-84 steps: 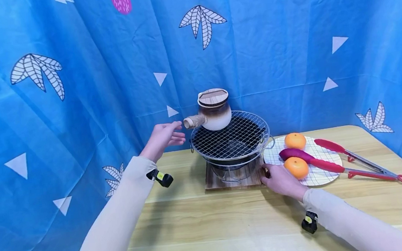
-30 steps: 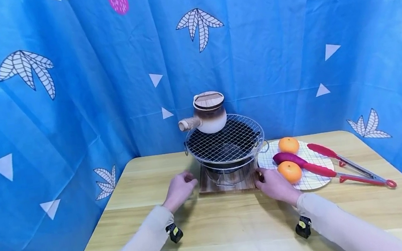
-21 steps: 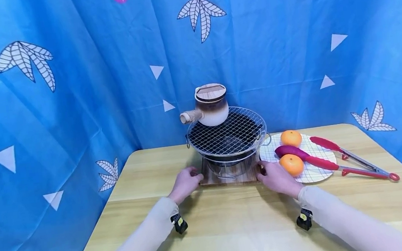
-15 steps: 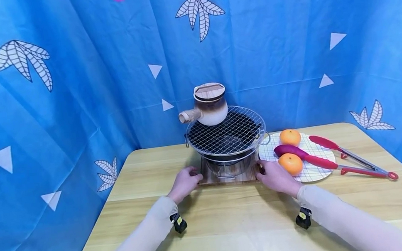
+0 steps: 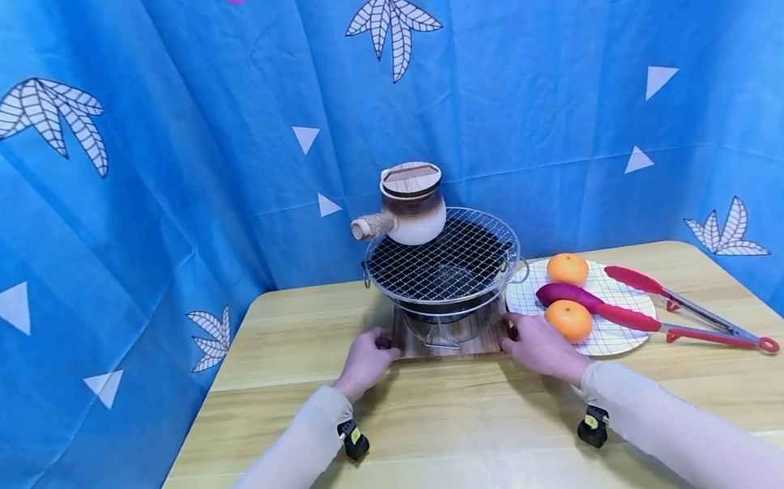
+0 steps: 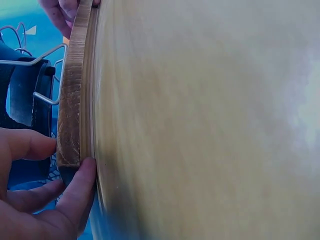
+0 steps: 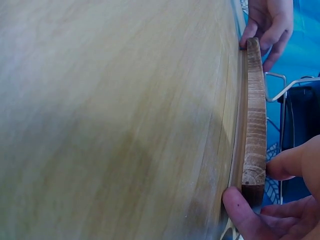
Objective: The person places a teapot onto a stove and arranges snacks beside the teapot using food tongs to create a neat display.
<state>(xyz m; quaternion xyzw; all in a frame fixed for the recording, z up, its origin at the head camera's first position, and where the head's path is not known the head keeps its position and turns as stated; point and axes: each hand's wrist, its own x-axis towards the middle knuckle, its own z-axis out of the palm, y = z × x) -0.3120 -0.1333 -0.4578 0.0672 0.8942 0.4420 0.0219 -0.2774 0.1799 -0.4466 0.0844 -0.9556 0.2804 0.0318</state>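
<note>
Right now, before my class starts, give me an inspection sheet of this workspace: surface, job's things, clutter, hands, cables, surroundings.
Surface: light wooden table.
Job's things: wooden board under a round grill; lidded pot at the grill's rear left, handle pointing left.
Clutter: plate right of the grill, with front orange, rear orange and purple item; red tongs partly over it.
Hands: left hand pinches the board's left front corner; right hand pinches its right.
Cables: nothing seen.
Surroundings: blue patterned curtain.

Left sleeve [image 5: 274, 479] and right sleeve [image 5: 678, 421]: long, plain, off-white. Black camera unit [image 5: 357, 448] at each wrist, bearing yellow marking [image 5: 356, 435].
</note>
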